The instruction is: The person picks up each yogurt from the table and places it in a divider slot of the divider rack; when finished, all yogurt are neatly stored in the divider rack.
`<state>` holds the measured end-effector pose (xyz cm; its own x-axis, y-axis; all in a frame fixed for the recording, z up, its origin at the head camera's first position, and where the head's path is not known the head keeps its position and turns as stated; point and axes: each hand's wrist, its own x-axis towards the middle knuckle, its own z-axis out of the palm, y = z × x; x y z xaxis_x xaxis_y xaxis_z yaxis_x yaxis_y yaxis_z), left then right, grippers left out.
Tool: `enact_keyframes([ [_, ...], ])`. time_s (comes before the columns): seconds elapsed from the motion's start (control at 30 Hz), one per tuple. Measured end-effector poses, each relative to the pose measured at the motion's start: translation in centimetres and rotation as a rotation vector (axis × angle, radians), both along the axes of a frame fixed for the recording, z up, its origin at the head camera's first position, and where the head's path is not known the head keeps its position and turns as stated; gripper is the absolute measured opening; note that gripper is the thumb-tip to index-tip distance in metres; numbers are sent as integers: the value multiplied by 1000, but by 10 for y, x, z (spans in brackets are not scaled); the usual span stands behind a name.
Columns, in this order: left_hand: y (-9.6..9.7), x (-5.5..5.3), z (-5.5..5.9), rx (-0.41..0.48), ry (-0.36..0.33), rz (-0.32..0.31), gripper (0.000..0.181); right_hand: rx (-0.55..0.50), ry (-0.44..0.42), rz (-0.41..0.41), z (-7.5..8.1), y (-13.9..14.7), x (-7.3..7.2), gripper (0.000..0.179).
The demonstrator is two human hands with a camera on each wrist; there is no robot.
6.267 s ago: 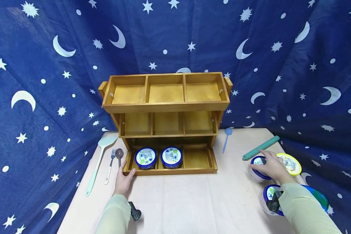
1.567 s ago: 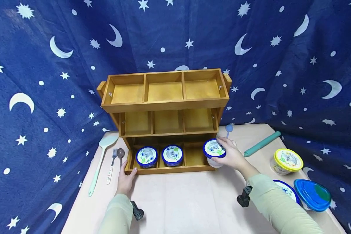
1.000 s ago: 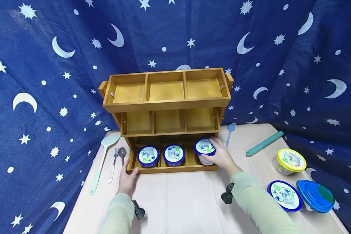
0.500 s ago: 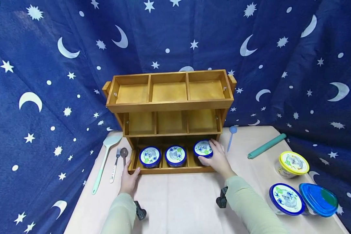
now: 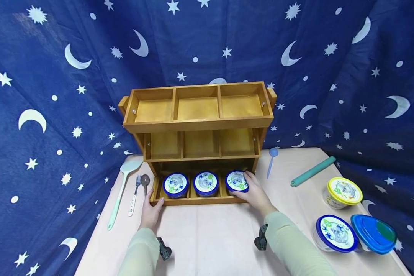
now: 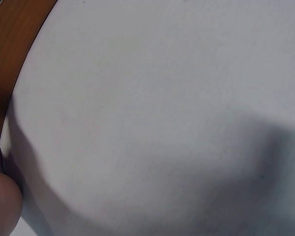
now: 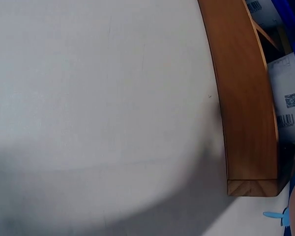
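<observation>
A three-tiered wooden organizer box stands on the table, each tier split into three compartments. My right hand grips a round plastic tub with a blue lid, which sits low in the bottom tier's right compartment. Two matching tubs, one on the left and one in the middle, fill the other bottom compartments. My left hand holds the front left corner of the box, thumb on the front edge. In the right wrist view the gripped tub's white side shows behind the wooden front edge.
To the right are a yellow-lidded tub, another blue-lidded tub, a blue-lidded container, a green roll and a blue spoon. A spatula, fork and brown spoon lie left.
My right hand picked up a tub at the right, carried it left to the box and lowered it into the bottom right compartment. My left hand has stayed at the box corner.
</observation>
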<state>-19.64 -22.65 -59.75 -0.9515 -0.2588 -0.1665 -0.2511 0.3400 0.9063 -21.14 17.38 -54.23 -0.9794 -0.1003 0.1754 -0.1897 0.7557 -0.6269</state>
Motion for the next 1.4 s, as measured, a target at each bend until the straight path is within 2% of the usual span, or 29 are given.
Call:
enact_keyframes([
  [0.13, -1, 0, -2, -5, -6, 0, 73, 20, -24, 1, 0, 2, 0, 97],
  [0.43, -2, 0, -3, -20, -19, -2, 74, -6, -2, 25, 2, -1, 0, 95],
  [0.67, -2, -1, -4, -15, -14, -1, 73, -3, -57, 46, 4, 6, -2, 100],
  [0.83, -1, 0, -2, -8, -2, 3, 73, 22, -45, 68, 16, 21, -3, 104],
  [0.97, -1, 0, 1, -11, -13, -3, 73, 59, -41, 50, 25, 39, 1, 104],
  [1.4, -1, 0, 2, -4, -10, 2, 72, 138, -131, -19, 37, 89, 18, 101],
])
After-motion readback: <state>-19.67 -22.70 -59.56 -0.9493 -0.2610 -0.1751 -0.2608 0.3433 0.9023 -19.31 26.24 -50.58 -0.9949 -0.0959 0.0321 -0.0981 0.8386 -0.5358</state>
